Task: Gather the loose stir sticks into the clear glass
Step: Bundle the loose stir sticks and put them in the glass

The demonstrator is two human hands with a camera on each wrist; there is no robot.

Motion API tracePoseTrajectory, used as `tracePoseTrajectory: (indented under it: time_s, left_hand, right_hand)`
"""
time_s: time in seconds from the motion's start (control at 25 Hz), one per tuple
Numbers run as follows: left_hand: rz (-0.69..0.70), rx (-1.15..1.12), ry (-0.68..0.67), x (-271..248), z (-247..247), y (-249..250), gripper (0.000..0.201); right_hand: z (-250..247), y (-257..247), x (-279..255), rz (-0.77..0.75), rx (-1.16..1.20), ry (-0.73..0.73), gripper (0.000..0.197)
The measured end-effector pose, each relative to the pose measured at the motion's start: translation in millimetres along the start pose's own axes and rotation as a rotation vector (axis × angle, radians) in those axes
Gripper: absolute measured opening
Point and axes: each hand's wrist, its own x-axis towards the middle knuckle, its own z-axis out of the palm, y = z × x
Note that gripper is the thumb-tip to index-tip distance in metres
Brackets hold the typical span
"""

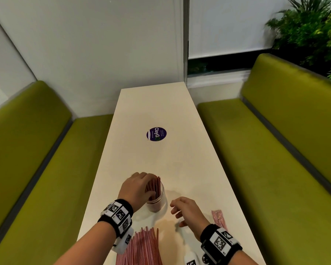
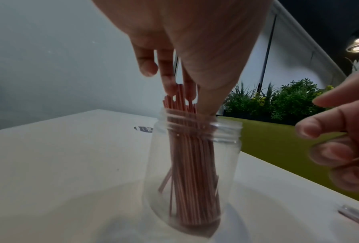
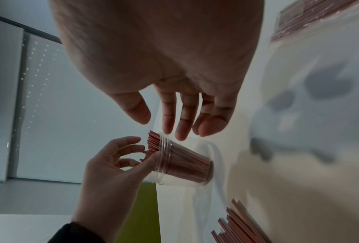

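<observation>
I read "ClayGo" on the round purple sticker (image 1: 156, 134) on the white table (image 1: 189, 150); smaller print illegible.

Stir sticks (image 1: 154, 186) stand in the clear glass (image 1: 158, 202) on the table (image 1: 161, 104), loose stir sticks (image 1: 141, 245) lying nearer.

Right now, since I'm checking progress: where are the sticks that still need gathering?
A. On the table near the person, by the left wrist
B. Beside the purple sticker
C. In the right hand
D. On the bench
A: a pile of loose sticks lies on the table beside the left wrist; the right hand holds nothing.
</observation>
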Motion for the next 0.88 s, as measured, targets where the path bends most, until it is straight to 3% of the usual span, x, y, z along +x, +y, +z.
tracePoseTrajectory:
  time_s: [0.16, 0.24, 0.36, 0.52, 0.72, 0.8, 0.88]
  left_hand:
    - [-0.060, -0.147, 0.102, -4, 19, -5, 0.048]
    - [-0.120, -0.199, 0.047, -5, 31, -6, 0.053]
    - [-0.078, -0.197, -0.045, -2, 36, -6, 0.055]
    - [-0.057, -0.252, 0.021, -1, 25, -8, 0.049]
    - [-0.267, -0.497, 0.335, -43, 9, -23, 0.018]
    - [-0.336, -0.582, 0.332, -69, 3, -27, 0.010]
    - [-0.407, -0.704, 0.243, -93, 3, -31, 0.015]
  right_hand:
    - [5, 4, -9, 0.017, -0.019, 0.000, 0.017]
    - [6, 6, -14, 0.027, -0.036, 0.009, 0.017]
    - [7, 9, -20, 0.034, -0.055, 0.021, 0.016]
    - [9, 22, -23, 0.037, -0.132, 0.072, 0.014]
    - [14, 52, -24, -0.002, -0.500, 0.030, 0.018]
    - [22, 65, -25, 0.021, -0.664, -0.037, 0.023]
    - [37, 71, -27, 0.016, -0.817, -0.065, 0.032]
